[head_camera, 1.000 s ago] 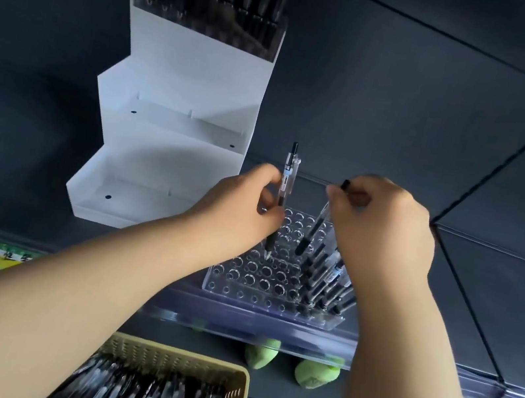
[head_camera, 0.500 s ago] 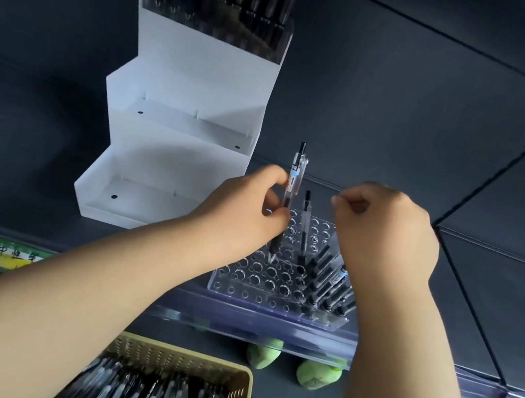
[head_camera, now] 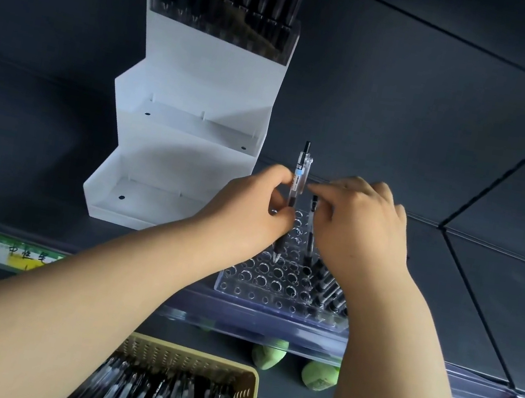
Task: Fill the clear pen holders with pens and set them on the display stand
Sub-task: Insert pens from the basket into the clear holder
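White tiered display stand [head_camera: 189,151] back-left on shelf [head_camera: 403,135]. Clear pen holder [head_camera: 260,288] at front edge, pens [head_camera: 326,284] in R rows. L hand [head_camera: 251,217] gripping gel pen [head_camera: 297,184] upright, tip over holes. R hand [head_camera: 363,229] by standing pen [head_camera: 310,234], top end; grip unclear.

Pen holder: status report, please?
Left hand grips a pen, tip over the clear pen holder. Right hand alongside, grip unclear. Seated pens fill its right side only. Remaining holes clear.
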